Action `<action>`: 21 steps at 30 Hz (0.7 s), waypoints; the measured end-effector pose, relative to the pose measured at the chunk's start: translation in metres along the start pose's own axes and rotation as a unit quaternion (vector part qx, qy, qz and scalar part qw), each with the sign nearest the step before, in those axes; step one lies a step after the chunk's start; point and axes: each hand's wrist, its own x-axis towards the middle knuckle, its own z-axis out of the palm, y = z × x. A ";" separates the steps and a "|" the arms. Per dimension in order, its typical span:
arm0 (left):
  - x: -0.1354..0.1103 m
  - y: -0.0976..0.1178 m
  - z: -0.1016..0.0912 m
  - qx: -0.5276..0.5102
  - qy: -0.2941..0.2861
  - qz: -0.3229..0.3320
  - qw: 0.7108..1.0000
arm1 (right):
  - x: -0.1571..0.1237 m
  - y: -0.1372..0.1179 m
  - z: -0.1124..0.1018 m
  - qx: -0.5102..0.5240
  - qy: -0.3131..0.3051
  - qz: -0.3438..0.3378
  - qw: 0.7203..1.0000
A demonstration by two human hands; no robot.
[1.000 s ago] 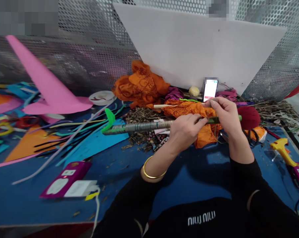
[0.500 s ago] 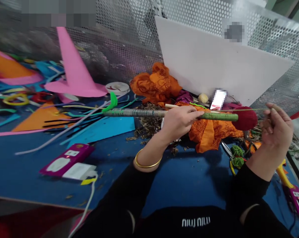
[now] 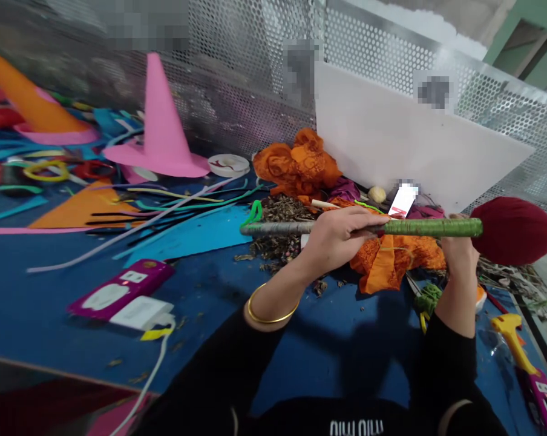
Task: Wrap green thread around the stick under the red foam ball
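My left hand [image 3: 339, 239] is closed around a long stick [image 3: 432, 227] held level above the table. Its right part is wound in green, and its left part looks grey. At the stick's right end is a dark red rounded head [image 3: 516, 230], like a big mallet's. My right hand [image 3: 459, 257] is curled just behind and below the green part, close to the head. The stick hides some of its fingers. A thin green thread runs faintly beneath the stick toward this hand. A bright green loop [image 3: 256, 211] shows by the stick's left end.
On the blue table [image 3: 219, 315] are an orange cloth [image 3: 380, 272], dried plant bits [image 3: 285, 209], green yarn [image 3: 428, 298], a pink cone hat [image 3: 162, 127] and a purple power strip [image 3: 119, 293]. A glue gun [image 3: 512, 339] lies right. A white board [image 3: 414, 133] leans behind.
My right hand has moved left and down, from beyond the green end to behind the stick. The red head shows fully now. The view has shifted slightly.
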 end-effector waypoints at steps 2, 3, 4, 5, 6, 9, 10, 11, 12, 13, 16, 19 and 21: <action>0.000 0.003 0.001 0.006 0.013 -0.016 1.000 | -0.004 -0.026 0.013 -0.003 -0.002 0.000 1.000; -0.001 0.004 0.002 0.010 0.018 -0.025 0.999 | -0.007 -0.039 0.021 0.026 -0.033 -0.002 0.999; -0.001 0.005 0.002 0.014 0.021 -0.032 0.999 | -0.010 -0.053 0.029 0.086 -0.077 0.004 0.993; -0.001 0.005 0.003 0.016 0.023 -0.036 0.999 | -0.013 -0.066 0.037 0.162 -0.124 0.012 0.979; -0.001 0.005 0.003 0.018 0.024 -0.038 0.999 | -0.017 -0.077 0.046 0.238 -0.158 0.012 0.958; -0.001 0.004 0.005 0.015 0.022 -0.044 0.999 | -0.030 -0.101 0.068 0.314 -0.172 0.013 0.933; -0.001 0.004 0.005 0.013 0.023 -0.048 0.999 | -0.034 -0.106 0.071 0.302 -0.163 0.015 0.939; 0.000 0.003 0.005 0.011 0.024 -0.052 0.998 | -0.037 -0.111 0.072 0.278 -0.151 0.012 0.949; 0.000 0.002 0.005 0.011 0.028 -0.057 0.998 | -0.040 -0.114 0.071 0.247 -0.136 0.002 0.959; 0.000 0.001 0.005 0.011 0.033 -0.061 0.998 | -0.043 -0.118 0.069 0.213 -0.120 -0.019 0.970; 0.001 -0.001 0.004 0.018 0.047 -0.074 0.996 | -0.050 -0.128 0.057 0.134 -0.051 -0.118 0.983; 0.001 -0.002 0.005 0.024 0.050 -0.080 0.995 | -0.054 -0.135 0.053 0.153 0.018 -0.211 0.965; 0.001 -0.001 0.007 0.025 0.049 -0.077 0.996 | -0.056 -0.136 0.057 0.229 0.010 -0.238 0.944</action>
